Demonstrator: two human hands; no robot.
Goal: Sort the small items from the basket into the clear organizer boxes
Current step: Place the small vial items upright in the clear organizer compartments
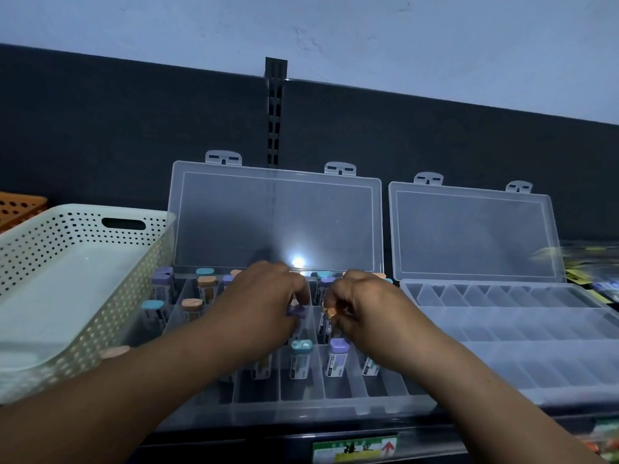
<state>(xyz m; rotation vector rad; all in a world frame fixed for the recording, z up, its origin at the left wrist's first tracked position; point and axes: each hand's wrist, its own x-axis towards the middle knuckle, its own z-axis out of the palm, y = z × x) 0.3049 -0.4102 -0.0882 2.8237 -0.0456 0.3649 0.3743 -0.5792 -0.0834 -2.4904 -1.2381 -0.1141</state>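
Basket (110,316) just beside organizer (301,410), orange crate (16,205) behind.

Two clear organizer boxes (254,408) stand on the shelf (485,421), each with one raised lid (274,222) and two latch tabs (223,158), four tabs in all. One pale perforated basket (83,219) sits at the shelf's left end, and one orange basket (20,209) shows partly beyond it. At least fourteen capped tubes (336,360) show in the left box; arms hide others. At least five have purple caps (339,344), five teal caps (301,344) and four orange caps (192,303). Two hands, left hand (264,296) and right hand (365,303), each hold one tube.
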